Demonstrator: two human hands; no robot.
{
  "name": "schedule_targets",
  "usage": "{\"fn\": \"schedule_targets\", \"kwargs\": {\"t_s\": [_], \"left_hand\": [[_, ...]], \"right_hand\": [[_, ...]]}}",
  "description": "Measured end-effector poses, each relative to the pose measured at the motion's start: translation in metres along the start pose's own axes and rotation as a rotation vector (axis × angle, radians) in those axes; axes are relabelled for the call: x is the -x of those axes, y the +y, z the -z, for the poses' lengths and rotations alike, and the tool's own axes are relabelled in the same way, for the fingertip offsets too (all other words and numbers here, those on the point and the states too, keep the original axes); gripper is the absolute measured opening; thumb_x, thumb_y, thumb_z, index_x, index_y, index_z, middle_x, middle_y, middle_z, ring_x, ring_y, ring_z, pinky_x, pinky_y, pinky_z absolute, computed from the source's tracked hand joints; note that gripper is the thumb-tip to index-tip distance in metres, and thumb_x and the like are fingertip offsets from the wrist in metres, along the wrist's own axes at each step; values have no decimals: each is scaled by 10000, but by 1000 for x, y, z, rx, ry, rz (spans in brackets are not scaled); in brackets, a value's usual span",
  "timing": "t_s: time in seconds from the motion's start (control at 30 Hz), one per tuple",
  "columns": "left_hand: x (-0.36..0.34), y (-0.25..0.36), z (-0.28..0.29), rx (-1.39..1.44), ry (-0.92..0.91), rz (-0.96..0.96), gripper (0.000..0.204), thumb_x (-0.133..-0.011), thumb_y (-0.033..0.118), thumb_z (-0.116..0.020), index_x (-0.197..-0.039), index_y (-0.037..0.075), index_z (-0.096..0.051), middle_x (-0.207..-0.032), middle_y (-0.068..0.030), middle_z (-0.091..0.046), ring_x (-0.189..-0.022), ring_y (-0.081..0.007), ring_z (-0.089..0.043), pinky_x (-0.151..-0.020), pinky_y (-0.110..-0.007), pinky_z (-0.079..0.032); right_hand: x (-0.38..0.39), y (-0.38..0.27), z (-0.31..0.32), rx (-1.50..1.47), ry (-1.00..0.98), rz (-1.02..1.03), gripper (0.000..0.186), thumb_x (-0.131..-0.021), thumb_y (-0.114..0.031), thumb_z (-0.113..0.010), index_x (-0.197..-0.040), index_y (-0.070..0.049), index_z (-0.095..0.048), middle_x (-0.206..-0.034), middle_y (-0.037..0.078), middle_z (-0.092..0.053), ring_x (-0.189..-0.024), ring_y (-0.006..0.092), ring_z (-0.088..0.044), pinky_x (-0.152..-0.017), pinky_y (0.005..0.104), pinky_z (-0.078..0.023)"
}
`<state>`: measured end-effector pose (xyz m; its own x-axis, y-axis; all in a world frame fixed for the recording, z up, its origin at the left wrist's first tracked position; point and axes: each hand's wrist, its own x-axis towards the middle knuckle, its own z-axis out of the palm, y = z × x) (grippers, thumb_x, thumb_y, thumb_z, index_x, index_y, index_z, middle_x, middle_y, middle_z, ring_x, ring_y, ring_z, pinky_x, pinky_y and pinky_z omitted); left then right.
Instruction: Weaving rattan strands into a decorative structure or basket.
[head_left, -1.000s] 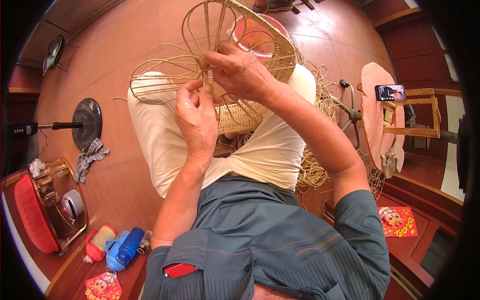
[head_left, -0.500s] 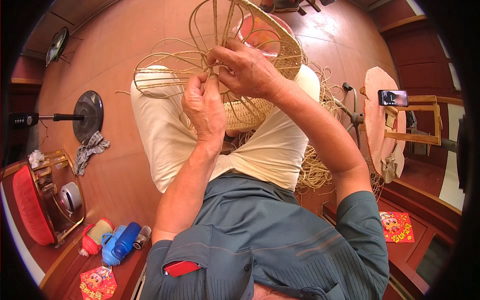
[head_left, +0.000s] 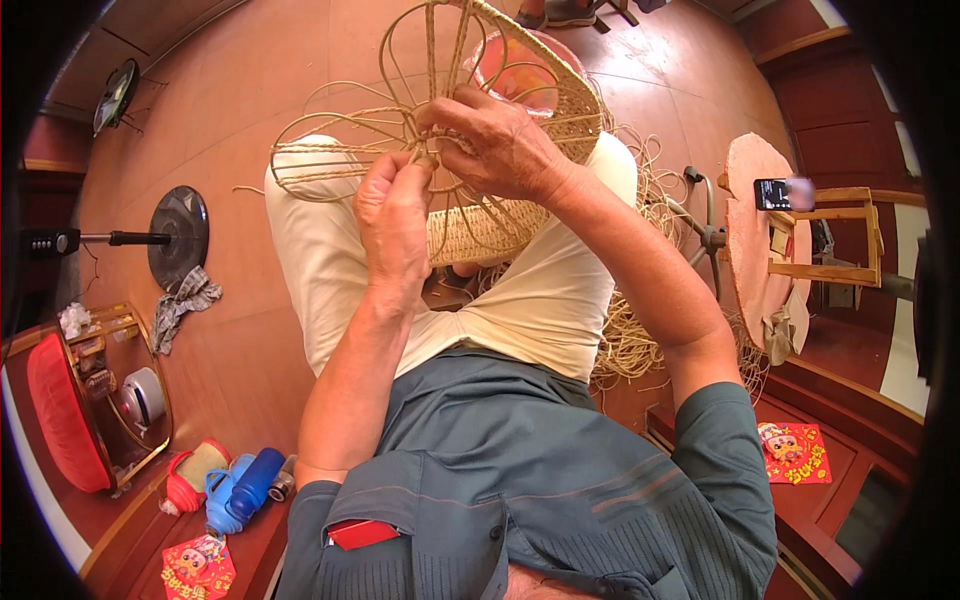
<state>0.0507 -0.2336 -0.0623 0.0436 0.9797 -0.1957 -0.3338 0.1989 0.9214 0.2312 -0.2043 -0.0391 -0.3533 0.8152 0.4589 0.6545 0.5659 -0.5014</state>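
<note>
Across my knees rests a woven straw piece with a petal-like frame of looped, cord-wrapped rods (head_left: 330,183) and a densely woven panel (head_left: 480,228). At the hub where the loops meet, my left hand (head_left: 395,215) pinches a thin straw cord (head_left: 421,152) between thumb and fingertips. My right hand (head_left: 505,145) reaches in from the right, its fingers bent and closed around the cord and rods just above the left fingertips. The knuckles hide the exact spot where the right fingers grip.
Loose straw cord (head_left: 630,335) is heaped on the floor by my right leg. A pink basin (head_left: 525,85) stands beyond the weaving. At the right is a round pinkish board (head_left: 750,240) with a phone (head_left: 772,195); at the left, a black round stand base (head_left: 180,238) and bottles (head_left: 255,480).
My left hand has shifted slightly left and down, its wrist turning outward. My right hand stays almost in place at the hub. The phone's bright reflection has moved.
</note>
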Motion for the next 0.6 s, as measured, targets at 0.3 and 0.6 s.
{"fn": "schedule_targets", "kwargs": {"t_s": [0.3, 0.6], "left_hand": [[-4, 27, 8, 185, -101, 222, 104, -1058, 71, -660, -1137, 25, -712, -885, 45, -646, -592, 19, -416, -455, -169, -282], [-6, 31, 21, 152, -165, 150, 131, -1084, 144, -686, -1109, 25, -735, -786, 67, -587, -610, 13, -421, -501, -169, -282]], "right_hand": [[4, -3, -7, 0, 65, -6, 113, -1011, -208, -739, -1090, -146, -688, -947, 121, -662, -844, 364, -734, -698, 471, -597], [4, -15, -11, 104, 137, -77, 86, -1000, -202, -760, -1060, -154, -721, -912, 76, -711, -840, 316, -742, -694, 438, -587]]}}
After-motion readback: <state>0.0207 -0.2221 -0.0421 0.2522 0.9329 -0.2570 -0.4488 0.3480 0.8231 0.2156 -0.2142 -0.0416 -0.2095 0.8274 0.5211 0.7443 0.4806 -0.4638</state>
